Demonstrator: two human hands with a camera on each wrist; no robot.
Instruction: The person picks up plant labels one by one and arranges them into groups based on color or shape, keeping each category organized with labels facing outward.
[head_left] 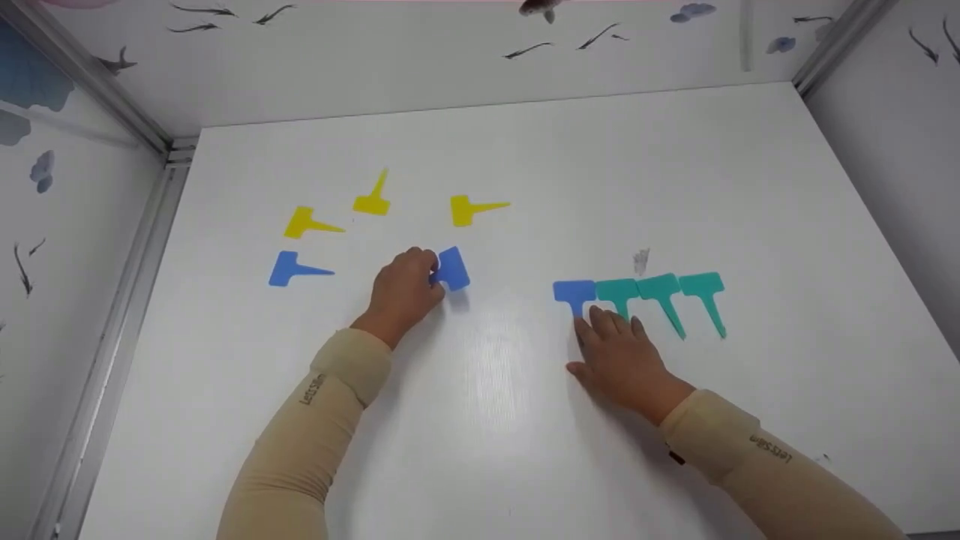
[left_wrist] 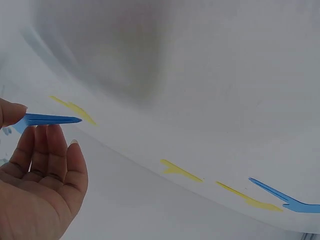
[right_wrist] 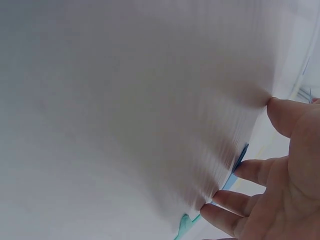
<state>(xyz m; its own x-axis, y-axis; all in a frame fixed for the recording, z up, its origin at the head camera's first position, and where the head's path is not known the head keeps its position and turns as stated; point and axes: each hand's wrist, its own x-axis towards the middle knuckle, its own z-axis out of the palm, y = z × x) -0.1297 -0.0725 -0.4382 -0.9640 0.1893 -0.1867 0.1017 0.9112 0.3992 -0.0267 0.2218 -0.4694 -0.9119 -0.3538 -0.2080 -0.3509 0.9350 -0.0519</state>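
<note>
Between thumb and fingers, my left hand (head_left: 405, 289) pinches a blue T-shaped plant label (head_left: 454, 268) above the table; in the left wrist view the pointed stem of this label (left_wrist: 52, 120) sticks out past the fingertips. My right hand (head_left: 626, 371) rests on the table with its fingers spread, touching the stem of another blue plant label (head_left: 574, 290). That label begins a side-by-side row with three green plant labels (head_left: 660, 287), heads up and stems pointing toward me. The right fingers partly cover the nearest green stem. A third blue plant label (head_left: 286, 268) lies left of my left hand.
Beyond my left hand lie three yellow plant labels, one at the left (head_left: 300, 223), one with its stem pointing away (head_left: 372, 205), and one farther right (head_left: 461, 211). White panels (head_left: 420, 60) with painted fish enclose the white table (head_left: 480, 450). A grey smudge (head_left: 640, 261) marks the tabletop.
</note>
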